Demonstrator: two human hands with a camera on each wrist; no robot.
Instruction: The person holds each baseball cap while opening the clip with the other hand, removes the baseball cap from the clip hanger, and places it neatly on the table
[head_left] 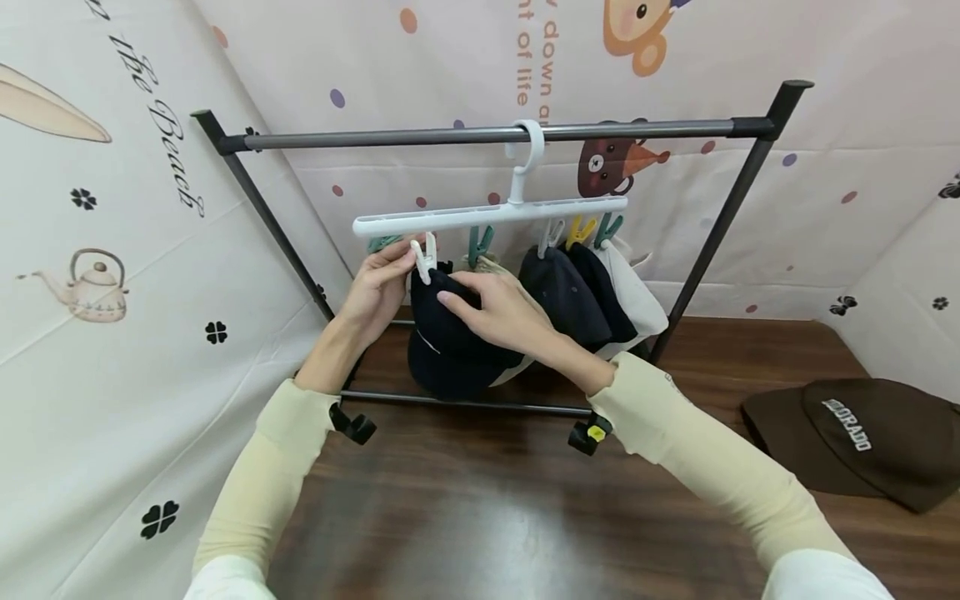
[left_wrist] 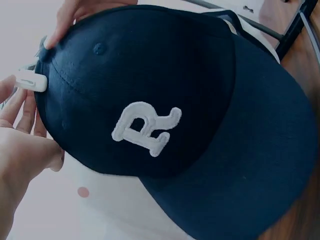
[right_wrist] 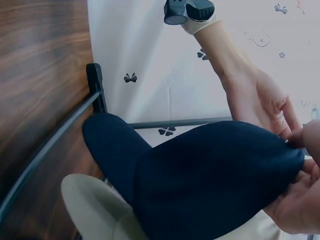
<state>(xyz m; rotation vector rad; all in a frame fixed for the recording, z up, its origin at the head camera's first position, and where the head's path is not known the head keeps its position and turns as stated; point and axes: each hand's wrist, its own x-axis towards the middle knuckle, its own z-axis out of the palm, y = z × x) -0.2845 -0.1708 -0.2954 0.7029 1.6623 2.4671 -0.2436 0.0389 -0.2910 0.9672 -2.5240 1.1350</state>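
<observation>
Navy cap (head_left: 450,337), centre of the head view: it hangs from the white clip (head_left: 424,259) at the left end of the white hanger bar (head_left: 487,217), brim pointing down. Your left hand (head_left: 378,287) pinches that clip with fingers curled; your right hand (head_left: 498,310) grips the cap's upper edge just beside the clip.

Item seen from the left wrist only: a white embroidered "R" (left_wrist: 146,127) on the cap's front, with the button on its crown. That view also shows the white clip (left_wrist: 31,80) at middle left touching the cap's rim, and the fingers (left_wrist: 25,112) of your left hand beside it.

Item seen from the right wrist only: the cap's underside (right_wrist: 200,175) filling the lower frame, and a pale cap (right_wrist: 92,210) at lower left beneath it. Your right hand's fingertips (right_wrist: 295,200) curl onto the fabric at the right edge.

Hidden or cut off: the exact bite of the clip on the cap is covered by your fingers in every view. The right hand is cut by the frame edge in its own wrist view.

Hanger contents, head view: further clips to the right carry two dark caps (head_left: 570,292) and a white cap (head_left: 637,296), packed touching.

Brown cap (head_left: 862,437), lower right, lies on the wooden floor (head_left: 480,517), well apart from the rack (head_left: 487,133).
</observation>
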